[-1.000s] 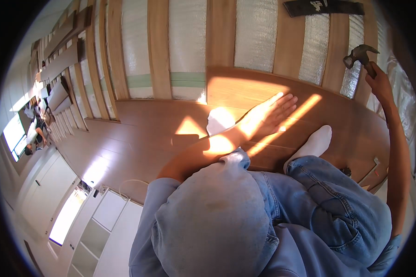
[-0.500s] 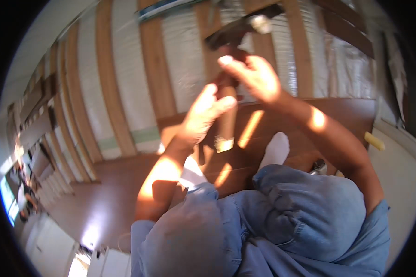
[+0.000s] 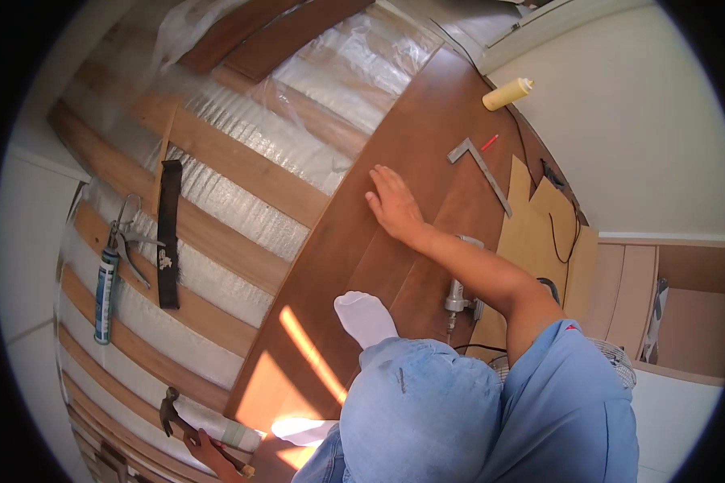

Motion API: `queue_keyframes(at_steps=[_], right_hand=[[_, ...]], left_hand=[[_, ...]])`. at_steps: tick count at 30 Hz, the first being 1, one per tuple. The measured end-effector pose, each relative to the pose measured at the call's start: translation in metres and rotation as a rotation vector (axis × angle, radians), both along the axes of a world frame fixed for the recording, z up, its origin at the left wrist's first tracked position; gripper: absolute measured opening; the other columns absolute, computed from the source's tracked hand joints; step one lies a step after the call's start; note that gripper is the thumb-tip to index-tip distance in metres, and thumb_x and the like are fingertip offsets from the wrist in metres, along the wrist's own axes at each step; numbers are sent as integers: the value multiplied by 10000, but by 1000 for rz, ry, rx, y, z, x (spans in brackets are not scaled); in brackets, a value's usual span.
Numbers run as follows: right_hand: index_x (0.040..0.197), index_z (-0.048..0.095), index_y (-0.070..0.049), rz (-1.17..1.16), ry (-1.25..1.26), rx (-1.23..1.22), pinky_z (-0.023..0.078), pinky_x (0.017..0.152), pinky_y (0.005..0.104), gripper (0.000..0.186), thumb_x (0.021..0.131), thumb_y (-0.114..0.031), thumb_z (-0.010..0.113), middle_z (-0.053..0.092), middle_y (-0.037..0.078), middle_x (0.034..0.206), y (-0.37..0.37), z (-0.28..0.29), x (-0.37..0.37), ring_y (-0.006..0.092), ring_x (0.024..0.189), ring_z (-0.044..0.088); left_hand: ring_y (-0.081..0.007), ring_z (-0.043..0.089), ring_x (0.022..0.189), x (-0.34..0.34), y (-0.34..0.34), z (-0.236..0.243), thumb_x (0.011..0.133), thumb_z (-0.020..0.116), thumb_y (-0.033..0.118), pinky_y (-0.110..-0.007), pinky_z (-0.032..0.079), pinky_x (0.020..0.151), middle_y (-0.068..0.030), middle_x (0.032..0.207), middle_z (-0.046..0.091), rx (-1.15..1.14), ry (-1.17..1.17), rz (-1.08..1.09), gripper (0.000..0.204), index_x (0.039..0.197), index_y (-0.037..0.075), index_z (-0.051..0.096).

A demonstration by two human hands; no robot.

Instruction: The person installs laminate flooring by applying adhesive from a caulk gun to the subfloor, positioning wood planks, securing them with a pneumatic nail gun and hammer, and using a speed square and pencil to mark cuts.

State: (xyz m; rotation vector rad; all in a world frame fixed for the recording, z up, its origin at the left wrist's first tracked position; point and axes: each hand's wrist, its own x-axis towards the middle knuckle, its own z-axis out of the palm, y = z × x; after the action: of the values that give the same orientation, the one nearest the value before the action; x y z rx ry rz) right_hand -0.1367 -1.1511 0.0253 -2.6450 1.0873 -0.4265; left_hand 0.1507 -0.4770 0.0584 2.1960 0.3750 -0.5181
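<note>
My right hand (image 3: pixel 396 205) rests palm down on the reddish-brown floorboards (image 3: pixel 362 258), close to their edge, with its fingers stretched out and holding nothing. At the lower left, my left hand (image 3: pixel 207 452) is closed on the handle of a claw hammer (image 3: pixel 169 412), whose dark head points up and away over the wooden joists (image 3: pixel 217 233). Part of that hand is cut off by the picture's rim. Whether the hammer touches the joists, I cannot tell.
Silvery insulation shows between the joists. A caulking gun (image 3: pixel 106 290) and a black strip (image 3: pixel 169 233) lie across them. On the boards are a steel square (image 3: pixel 483 177), a red pencil (image 3: pixel 490 142), a yellow bottle (image 3: pixel 507 94), cardboard (image 3: pixel 532 217) and a metal air tool (image 3: pixel 457 298).
Both hands were together on the hammer before. The right has let go and come down flat onto the boards; the left has carried the hammer down and left. The view has turned right.
</note>
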Motion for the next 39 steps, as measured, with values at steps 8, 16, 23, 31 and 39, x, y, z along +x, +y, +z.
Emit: queue_keyframes(at_steps=[8, 16, 23, 31, 39], right_hand=[[1410, 579, -27, -344, 117, -65, 492, 1034, 484, 454, 963, -107, 598, 614, 192, 1254, -122, -16, -91, 399, 1184, 570], [1525, 519, -98, -412, 338, 33, 499, 1007, 477, 596, 933, -94, 586, 609, 178, 1183, -159, -16, -74, 379, 1135, 573], [1387, 649, -66, -379, 285, -27, 529, 953, 465, 466, 926, -90, 591, 643, 183, 1149, -163, -13, -73, 364, 1133, 594], [1322, 690, -118, -63, 92, -8, 514, 959, 447, 400, 947, -51, 567, 616, 153, 1113, -229, 0, -21, 359, 1111, 588], [1377, 686, -181, 24, 160, -81, 516, 971, 411, 525, 921, 28, 533, 605, 101, 1140, -223, -10, -33, 305, 1119, 580]], left_hand=[[-105, 460, 476, 8, 6, -17, 1017, 582, 154, -271, 408, 409, 0, 672, 490, 42, 49, 32, 349, 1349, 66, 516], [-143, 489, 477, 19, 19, -25, 1013, 582, 153, -323, 471, 419, -34, 679, 498, 119, 134, -97, 434, 1412, 54, 443], [-200, 553, 516, 23, 43, -49, 1016, 587, 113, -361, 491, 438, -103, 820, 579, 134, 132, -181, 544, 1496, 30, 344], [-213, 599, 611, 40, 99, -86, 1033, 584, 91, -381, 547, 527, -128, 931, 613, 175, 37, -341, 538, 1499, 11, 327], [-294, 625, 985, 25, 72, -73, 1022, 624, 136, -398, 559, 805, -196, 1217, 591, 152, 85, -355, 548, 1466, -30, 350]])
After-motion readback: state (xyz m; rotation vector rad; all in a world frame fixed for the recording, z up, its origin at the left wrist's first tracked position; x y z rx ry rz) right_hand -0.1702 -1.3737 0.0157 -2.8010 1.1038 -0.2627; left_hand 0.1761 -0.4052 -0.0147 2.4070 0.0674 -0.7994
